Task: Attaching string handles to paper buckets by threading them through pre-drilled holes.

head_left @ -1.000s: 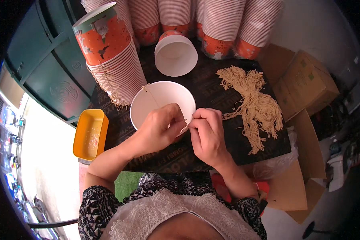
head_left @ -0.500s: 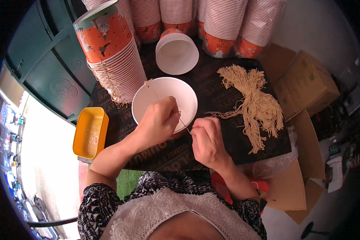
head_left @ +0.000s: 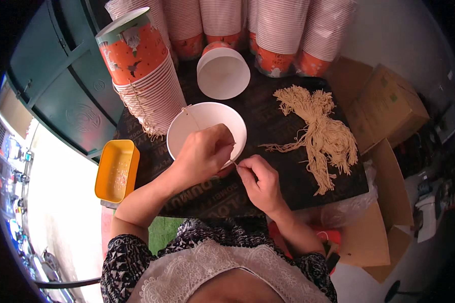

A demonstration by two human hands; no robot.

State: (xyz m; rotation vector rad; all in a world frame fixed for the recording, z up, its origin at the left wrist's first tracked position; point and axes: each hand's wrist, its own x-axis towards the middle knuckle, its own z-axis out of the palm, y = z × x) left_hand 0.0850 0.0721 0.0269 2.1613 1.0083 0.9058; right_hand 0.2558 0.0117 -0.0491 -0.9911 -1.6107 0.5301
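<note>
A white paper cup (head_left: 197, 123) with an orange outside sits on the dark table, its mouth facing up. My left hand (head_left: 202, 154) grips its near rim and pinches a thin beige string (head_left: 189, 115) that runs across the cup's mouth. My right hand (head_left: 258, 182) is just to the right of the cup, its fingertips pinching the near end of the same string at the rim. A second white cup (head_left: 222, 73) lies farther back.
Stacks of orange and white paper cups (head_left: 146, 76) stand at the left and along the back (head_left: 278, 35). A bundle of beige strings (head_left: 321, 134) lies at the right. A yellow tray (head_left: 116, 169) hangs off the left edge. Cardboard boxes (head_left: 389, 106) sit at the right.
My left hand has shifted slightly over the cup's near rim. My right hand has drawn a little away from it, pulling the string taut between the fingers.
</note>
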